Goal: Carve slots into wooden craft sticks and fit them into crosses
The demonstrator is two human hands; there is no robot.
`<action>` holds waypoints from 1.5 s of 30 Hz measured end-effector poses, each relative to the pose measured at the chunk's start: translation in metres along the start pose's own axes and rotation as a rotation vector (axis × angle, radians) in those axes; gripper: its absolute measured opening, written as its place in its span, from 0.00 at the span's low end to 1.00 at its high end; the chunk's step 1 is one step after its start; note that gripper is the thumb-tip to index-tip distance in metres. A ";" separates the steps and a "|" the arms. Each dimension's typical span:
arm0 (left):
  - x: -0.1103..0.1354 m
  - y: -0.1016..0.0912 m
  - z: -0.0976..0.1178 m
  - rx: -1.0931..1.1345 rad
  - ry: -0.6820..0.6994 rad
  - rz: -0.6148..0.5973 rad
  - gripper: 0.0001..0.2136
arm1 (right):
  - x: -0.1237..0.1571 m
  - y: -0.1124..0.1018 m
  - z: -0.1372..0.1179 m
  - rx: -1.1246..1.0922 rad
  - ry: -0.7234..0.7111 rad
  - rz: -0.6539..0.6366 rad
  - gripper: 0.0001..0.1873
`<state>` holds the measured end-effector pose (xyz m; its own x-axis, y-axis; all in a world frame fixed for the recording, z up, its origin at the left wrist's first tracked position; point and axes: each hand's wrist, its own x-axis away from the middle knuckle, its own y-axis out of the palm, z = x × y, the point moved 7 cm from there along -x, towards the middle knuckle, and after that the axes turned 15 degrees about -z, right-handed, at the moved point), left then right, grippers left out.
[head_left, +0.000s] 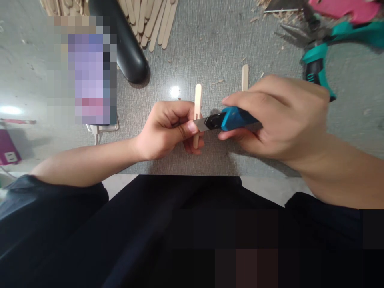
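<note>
My left hand [171,130] pinches a wooden craft stick [198,100] between thumb and fingers, holding it upright in the view. Closed around a blue and black utility knife [237,118] is my right hand [288,116]. The knife's metal blade lies across the stick, right beside my left thumb. A small dark mark or notch shows on the stick just above the blade. Another craft stick [245,76] lies on the table, its lower end hidden behind my right hand.
Many craft sticks [156,24] are heaped at the back, beside a long black case [132,60]. A blurred-out phone-like object [90,76] with a cable is at left. Teal-handled pliers [315,60], a pink object [345,9] and wood shavings occupy the back right.
</note>
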<state>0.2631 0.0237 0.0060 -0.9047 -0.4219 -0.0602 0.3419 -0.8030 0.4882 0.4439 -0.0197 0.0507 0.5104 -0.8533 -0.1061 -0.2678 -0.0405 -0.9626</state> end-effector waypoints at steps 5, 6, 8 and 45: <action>0.000 -0.003 -0.002 -0.012 0.020 0.024 0.21 | 0.001 0.001 0.003 0.013 0.027 0.037 0.49; 0.001 -0.003 -0.002 -0.019 0.024 0.027 0.21 | 0.001 0.002 0.003 0.016 0.031 0.038 0.50; 0.002 -0.005 -0.004 -0.027 0.033 0.036 0.20 | 0.002 0.003 0.004 0.017 0.032 0.047 0.50; -0.003 0.002 0.002 -0.052 -0.043 0.078 0.27 | 0.002 -0.005 0.003 -0.012 0.015 -0.020 0.43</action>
<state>0.2659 0.0238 0.0089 -0.8842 -0.4669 0.0142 0.4239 -0.7894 0.4440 0.4485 -0.0194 0.0552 0.5037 -0.8599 -0.0827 -0.2674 -0.0641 -0.9615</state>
